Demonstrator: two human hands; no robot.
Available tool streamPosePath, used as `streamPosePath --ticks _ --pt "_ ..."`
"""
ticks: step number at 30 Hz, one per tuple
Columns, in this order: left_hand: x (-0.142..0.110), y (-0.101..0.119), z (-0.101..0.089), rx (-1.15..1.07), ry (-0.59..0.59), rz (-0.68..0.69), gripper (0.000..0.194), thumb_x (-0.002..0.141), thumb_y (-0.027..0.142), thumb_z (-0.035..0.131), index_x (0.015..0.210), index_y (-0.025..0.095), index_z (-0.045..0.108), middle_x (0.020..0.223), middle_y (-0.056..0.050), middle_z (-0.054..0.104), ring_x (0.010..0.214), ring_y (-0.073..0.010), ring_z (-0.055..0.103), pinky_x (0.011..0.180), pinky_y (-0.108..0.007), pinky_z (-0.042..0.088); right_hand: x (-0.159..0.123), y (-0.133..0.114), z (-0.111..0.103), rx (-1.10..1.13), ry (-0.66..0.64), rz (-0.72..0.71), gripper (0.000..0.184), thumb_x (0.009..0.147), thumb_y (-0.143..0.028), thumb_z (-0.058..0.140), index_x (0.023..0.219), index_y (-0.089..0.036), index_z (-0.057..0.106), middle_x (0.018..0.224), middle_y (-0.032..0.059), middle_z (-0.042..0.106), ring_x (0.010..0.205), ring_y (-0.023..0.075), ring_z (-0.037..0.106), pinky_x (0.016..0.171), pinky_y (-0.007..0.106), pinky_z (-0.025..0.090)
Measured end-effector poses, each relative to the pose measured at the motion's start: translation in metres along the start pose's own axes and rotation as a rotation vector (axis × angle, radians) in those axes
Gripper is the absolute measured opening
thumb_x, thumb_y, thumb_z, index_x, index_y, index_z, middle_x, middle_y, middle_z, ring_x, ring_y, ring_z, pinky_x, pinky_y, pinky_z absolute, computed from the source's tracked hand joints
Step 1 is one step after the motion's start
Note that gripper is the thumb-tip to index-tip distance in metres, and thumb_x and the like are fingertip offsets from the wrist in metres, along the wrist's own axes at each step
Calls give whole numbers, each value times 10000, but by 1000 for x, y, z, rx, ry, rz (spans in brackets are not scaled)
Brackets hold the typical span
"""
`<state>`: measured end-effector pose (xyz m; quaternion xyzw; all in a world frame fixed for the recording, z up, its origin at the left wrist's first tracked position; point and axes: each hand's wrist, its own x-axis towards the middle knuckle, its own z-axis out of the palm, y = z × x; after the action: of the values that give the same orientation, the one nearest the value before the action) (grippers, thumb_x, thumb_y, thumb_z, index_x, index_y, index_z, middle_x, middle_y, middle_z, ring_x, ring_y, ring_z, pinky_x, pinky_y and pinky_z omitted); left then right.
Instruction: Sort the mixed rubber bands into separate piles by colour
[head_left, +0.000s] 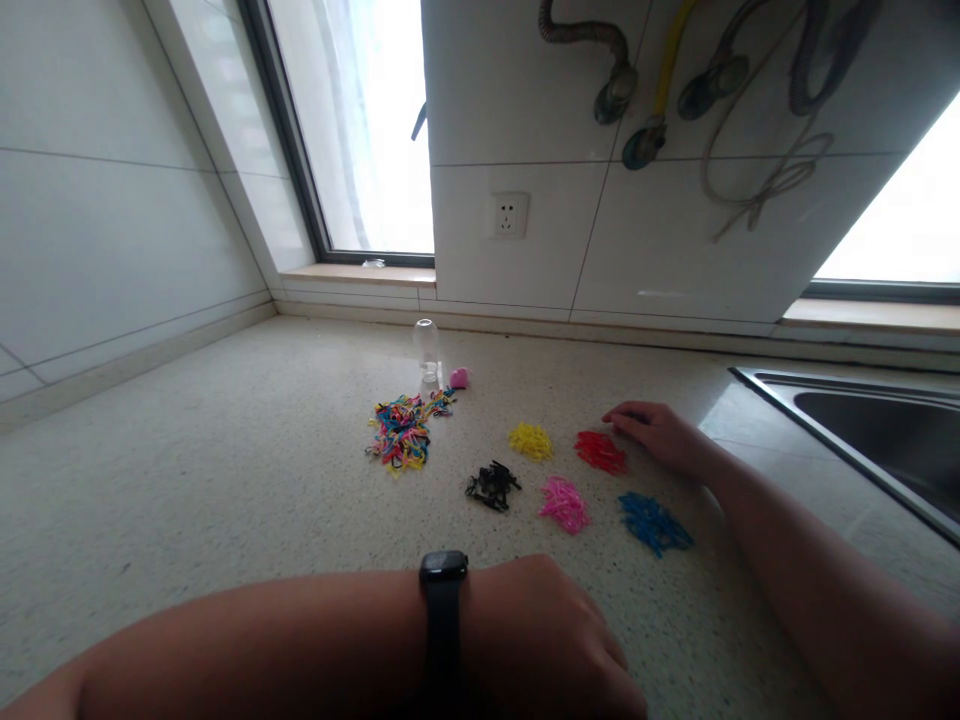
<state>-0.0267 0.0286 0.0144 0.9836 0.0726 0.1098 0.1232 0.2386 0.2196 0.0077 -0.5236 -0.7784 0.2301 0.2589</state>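
My right hand rests at the far edge of a pile of red rubber bands. Its fingers reach left, slightly apart at the tips, and I see nothing held in them. Close to me, my left hand shows its back, with a black watch on the wrist; its fingers are hidden. Between the hands lie small piles of yellow rubber bands, black rubber bands, pink rubber bands and blue rubber bands. Farther left is a larger heap of mixed-colour rubber bands.
A clear plastic bottle-shaped container stands behind the mixed heap, beside a small pink object. A metal sink is set into the speckled counter at right. The tiled wall behind carries a socket and pipes.
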Motion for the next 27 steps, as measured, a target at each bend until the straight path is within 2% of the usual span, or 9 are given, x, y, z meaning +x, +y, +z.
streamPosePath --ticks 9,15,21,27 --pt "0 -1 0 -5 37 31 398 986 483 452 751 207 616 800 34 687 694 -133 568 462 -308 290 0 -3 0 1 -2 6 347 840 -478 571 926 -199 759 918 88 757 836 249 671 783 369 499" --pt "0 -1 -2 -3 -22 26 208 942 304 525 766 210 585 827 35 685 741 -137 597 463 -302 294 0 -2 0 12 2 3 329 831 -469 583 917 -202 755 915 89 759 842 253 674 795 379 501" --pt "-1 -1 -1 -11 -29 2 152 917 285 567 779 220 572 880 44 697 803 -140 624 480 -297 309 0 -4 -1 78 37 73 376 840 -479 542 983 -200 749 826 75 738 645 188 594 577 318 456" --pt "-1 0 -1 11 -49 -2 136 897 284 592 780 215 583 858 41 697 780 -145 629 479 -291 316 -1 -4 1 133 40 90 385 821 -503 568 984 -202 744 850 77 718 617 164 548 542 300 416"
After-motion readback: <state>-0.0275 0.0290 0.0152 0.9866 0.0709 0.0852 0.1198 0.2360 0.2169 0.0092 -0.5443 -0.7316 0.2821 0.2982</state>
